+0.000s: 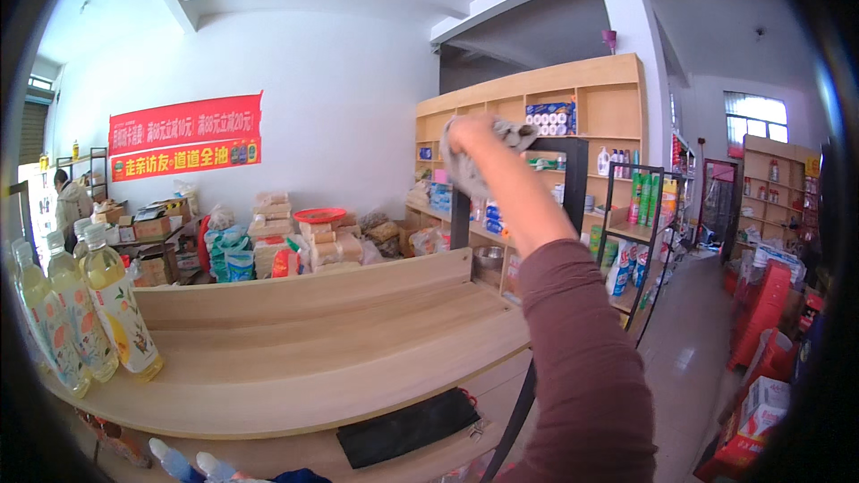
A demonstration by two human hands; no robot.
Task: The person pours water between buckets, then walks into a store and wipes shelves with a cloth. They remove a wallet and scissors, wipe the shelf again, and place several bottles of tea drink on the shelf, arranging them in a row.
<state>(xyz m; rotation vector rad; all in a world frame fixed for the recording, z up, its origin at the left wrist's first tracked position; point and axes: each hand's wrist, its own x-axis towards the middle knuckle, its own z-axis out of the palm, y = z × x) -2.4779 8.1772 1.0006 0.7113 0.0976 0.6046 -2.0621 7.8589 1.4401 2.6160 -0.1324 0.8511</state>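
Observation:
My right hand (472, 132) is raised at arm's length, its fingers closed on a crumpled grey cloth (463, 164). The cloth hangs in front of the top of a black upright frame (575, 178) at the right end of a wooden shelf; whether it touches the frame I cannot tell. My left hand is out of view. Below lies the pale wooden shelf board (322, 355), with a raised back edge. Several clear bottles of yellowish liquid (121, 308) with patterned labels stand at its left end.
A black cloth-like item (409, 426) lies on the lower shelf, near pale bottle tops (171, 459). Packaged goods (268, 231) are piled by the wall. A black rack (634, 228) stands right, beside a tiled aisle (684, 349). Another person (72, 204) stands far left.

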